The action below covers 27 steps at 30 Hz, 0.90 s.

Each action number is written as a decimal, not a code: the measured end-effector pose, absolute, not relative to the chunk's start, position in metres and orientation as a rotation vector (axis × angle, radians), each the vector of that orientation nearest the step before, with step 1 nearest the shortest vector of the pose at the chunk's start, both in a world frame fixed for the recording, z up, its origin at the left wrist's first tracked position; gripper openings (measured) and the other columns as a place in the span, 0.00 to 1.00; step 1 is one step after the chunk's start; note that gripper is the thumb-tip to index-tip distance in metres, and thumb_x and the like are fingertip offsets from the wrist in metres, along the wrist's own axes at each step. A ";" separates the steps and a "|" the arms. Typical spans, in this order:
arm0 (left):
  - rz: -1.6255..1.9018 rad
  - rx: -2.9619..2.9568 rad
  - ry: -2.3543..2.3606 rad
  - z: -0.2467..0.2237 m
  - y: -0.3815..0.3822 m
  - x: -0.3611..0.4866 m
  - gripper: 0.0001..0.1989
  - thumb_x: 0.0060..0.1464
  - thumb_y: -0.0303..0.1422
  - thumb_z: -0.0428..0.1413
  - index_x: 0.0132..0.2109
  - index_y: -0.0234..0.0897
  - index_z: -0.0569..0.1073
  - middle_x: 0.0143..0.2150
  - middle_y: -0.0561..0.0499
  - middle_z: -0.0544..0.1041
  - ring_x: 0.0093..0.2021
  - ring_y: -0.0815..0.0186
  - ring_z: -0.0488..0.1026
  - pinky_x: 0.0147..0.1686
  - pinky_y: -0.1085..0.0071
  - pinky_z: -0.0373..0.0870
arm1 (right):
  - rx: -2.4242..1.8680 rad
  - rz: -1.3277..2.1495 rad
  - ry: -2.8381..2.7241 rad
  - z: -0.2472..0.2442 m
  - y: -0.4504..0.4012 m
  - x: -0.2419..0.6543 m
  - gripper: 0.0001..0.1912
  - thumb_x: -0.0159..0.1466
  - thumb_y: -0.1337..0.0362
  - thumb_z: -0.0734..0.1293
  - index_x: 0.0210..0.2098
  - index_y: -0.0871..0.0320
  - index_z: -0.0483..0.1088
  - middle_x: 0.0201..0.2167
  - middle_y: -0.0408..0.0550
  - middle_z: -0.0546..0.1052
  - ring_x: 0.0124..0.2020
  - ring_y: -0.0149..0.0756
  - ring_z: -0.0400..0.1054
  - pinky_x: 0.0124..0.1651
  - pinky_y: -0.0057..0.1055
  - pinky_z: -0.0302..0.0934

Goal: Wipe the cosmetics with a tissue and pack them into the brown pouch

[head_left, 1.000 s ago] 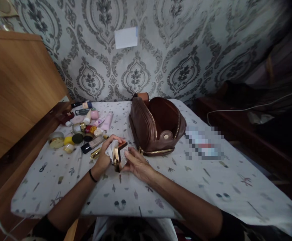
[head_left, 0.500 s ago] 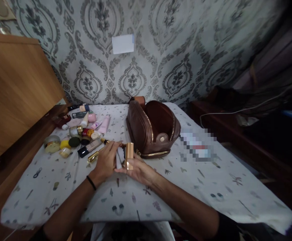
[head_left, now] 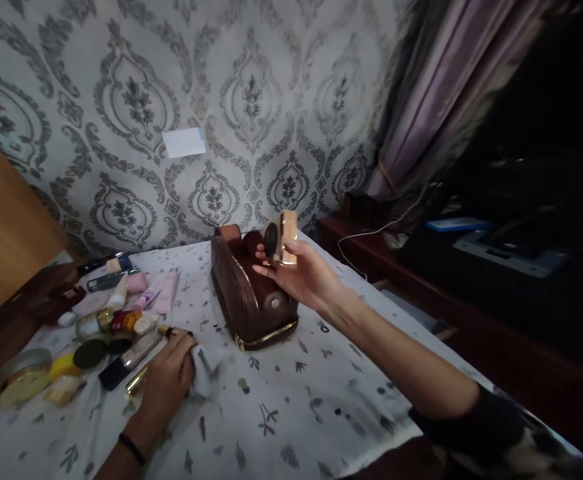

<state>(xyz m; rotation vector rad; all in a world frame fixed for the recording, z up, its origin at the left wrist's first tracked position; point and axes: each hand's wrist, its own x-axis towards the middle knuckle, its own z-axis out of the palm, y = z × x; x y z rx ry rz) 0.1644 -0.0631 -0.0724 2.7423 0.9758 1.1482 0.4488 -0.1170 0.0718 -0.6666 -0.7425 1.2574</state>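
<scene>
- The gold case (head_left: pixel 288 237) is gripped between the thumb and bent fingers of the right hand (head_left: pixel 309 272), with its dark round part turned left
- By the left hand (head_left: pixel 169 370), fingers curled and half closed, the white cloth (head_left: pixel 204 371) is held low at the table (head_left: pixel 259 447)
- The case is raised at the open top of the brown bag (head_left: pixel 234 293); whether the bag is touched cannot be told
- Just left of the left hand, a gold tube (head_left: pixel 136 381) and a dark-capped bottle (head_left: pixel 130 360) are laid
- Farther left, jars (head_left: pixel 90 351) and a pink tube (head_left: pixel 165 292) are grouped
- On the far patterned wall (head_left: pixel 251 40), a white paper (head_left: pixel 184 142) is fixed
- At far right, a purple curtain (head_left: pixel 436 87) is gathered
</scene>
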 end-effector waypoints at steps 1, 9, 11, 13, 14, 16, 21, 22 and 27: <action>1.141 2.767 0.958 -0.074 -0.063 0.166 0.12 0.58 0.24 0.45 0.37 0.39 0.73 0.37 0.48 0.80 0.36 0.60 0.79 0.35 0.67 0.73 | -0.725 1.280 -0.739 0.073 -0.107 0.455 0.06 0.58 0.63 0.69 0.35 0.57 0.72 0.33 0.44 0.77 0.40 0.35 0.70 0.52 0.38 0.65; 1.103 2.811 0.910 -0.078 -0.061 0.168 0.12 0.59 0.25 0.46 0.37 0.40 0.73 0.35 0.48 0.81 0.33 0.61 0.79 0.31 0.68 0.74 | -0.916 1.540 -0.602 0.061 -0.047 0.464 0.10 0.65 0.59 0.63 0.31 0.58 0.67 0.23 0.44 0.74 0.30 0.37 0.72 0.44 0.39 0.68; 1.096 2.815 0.904 -0.078 -0.061 0.167 0.11 0.59 0.25 0.46 0.37 0.40 0.73 0.36 0.48 0.81 0.33 0.60 0.79 0.31 0.68 0.74 | -0.895 1.537 -0.660 0.059 -0.037 0.463 0.12 0.66 0.57 0.62 0.33 0.59 0.68 0.24 0.45 0.75 0.30 0.37 0.73 0.43 0.40 0.69; 1.082 2.824 0.913 -0.078 -0.061 0.167 0.12 0.59 0.26 0.46 0.37 0.40 0.74 0.36 0.47 0.81 0.34 0.60 0.80 0.32 0.67 0.75 | -0.925 1.454 -0.794 0.056 -0.028 0.464 0.10 0.64 0.58 0.63 0.34 0.58 0.68 0.26 0.46 0.76 0.31 0.38 0.73 0.43 0.41 0.70; 1.073 2.831 0.917 -0.077 -0.061 0.167 0.12 0.59 0.26 0.46 0.37 0.40 0.74 0.36 0.47 0.81 0.34 0.60 0.80 0.32 0.67 0.75 | -0.951 1.405 -0.864 0.055 -0.024 0.465 0.08 0.63 0.59 0.64 0.34 0.58 0.68 0.26 0.46 0.76 0.32 0.38 0.73 0.43 0.41 0.70; 1.058 2.844 0.919 -0.076 -0.063 0.168 0.13 0.60 0.25 0.46 0.36 0.40 0.74 0.36 0.48 0.81 0.33 0.60 0.79 0.30 0.68 0.74 | -1.006 1.319 -0.973 0.051 -0.016 0.467 0.05 0.60 0.63 0.65 0.33 0.58 0.67 0.26 0.46 0.76 0.32 0.37 0.73 0.43 0.40 0.70; 1.044 2.810 0.883 -0.076 -0.066 0.171 0.13 0.58 0.24 0.46 0.36 0.41 0.74 0.33 0.49 0.79 0.30 0.62 0.78 0.28 0.69 0.73 | -1.166 1.127 -1.187 0.039 0.001 0.479 0.03 0.56 0.65 0.63 0.31 0.57 0.66 0.24 0.45 0.74 0.29 0.35 0.70 0.39 0.34 0.68; 1.051 2.805 0.875 -0.078 -0.066 0.171 0.13 0.58 0.24 0.46 0.36 0.41 0.74 0.34 0.49 0.79 0.31 0.62 0.78 0.29 0.68 0.74 | -1.208 1.073 -1.249 0.038 0.004 0.482 0.03 0.55 0.65 0.63 0.31 0.57 0.66 0.24 0.45 0.74 0.29 0.35 0.69 0.37 0.33 0.67; 1.111 2.826 0.838 -0.089 -0.061 0.167 0.14 0.58 0.25 0.46 0.40 0.42 0.76 0.41 0.46 0.82 0.37 0.59 0.81 0.35 0.66 0.78 | -1.371 0.778 -1.737 0.047 0.022 0.499 0.04 0.51 0.68 0.67 0.27 0.58 0.69 0.21 0.41 0.72 0.29 0.36 0.66 0.35 0.30 0.60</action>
